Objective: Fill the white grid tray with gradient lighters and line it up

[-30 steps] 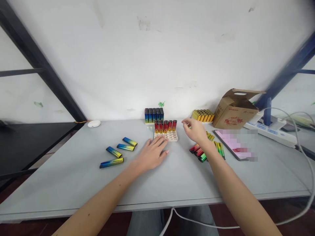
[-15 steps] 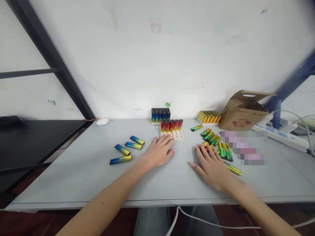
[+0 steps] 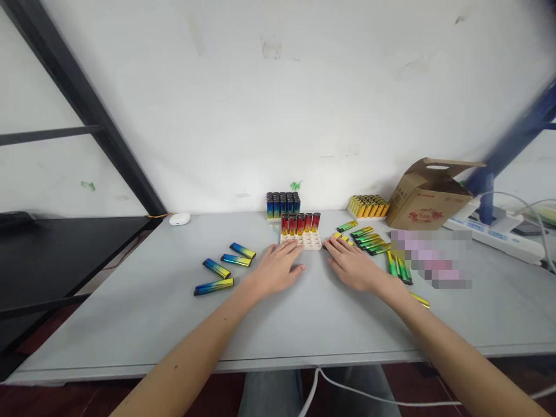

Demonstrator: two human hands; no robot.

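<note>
Has L hand [image 3: 278,269] palm down, fingers slightly spread, thumb out, tips at near edge of tray [image 3: 311,243]; grips nothing. Has R hand [image 3: 353,267] palm down too, thumb apart, tips over red-yel. lighters [image 3: 343,237] just R of tray; can't tell if clamped on any. Just past L fingertips, shows 5 red lighters [image 3: 300,223] upright in tray's back row, holes in front. Behind those, shows rack of blue lighters [image 3: 283,207]. Off L of L fingers, shows loose blue-yel. lighters [image 3: 216,268] flat on table [image 3: 304,330], w/ white case [image 3: 179,219] farther back. R of R fingers, shows loose green lighters [image 3: 366,238]. Well beyond R fingers, near wall [image 3: 217,127], shows yel. lighters [image 3: 368,205] packed upright, open box [image 3: 425,211] beside, then pwr strip [image 3: 495,236].
</note>
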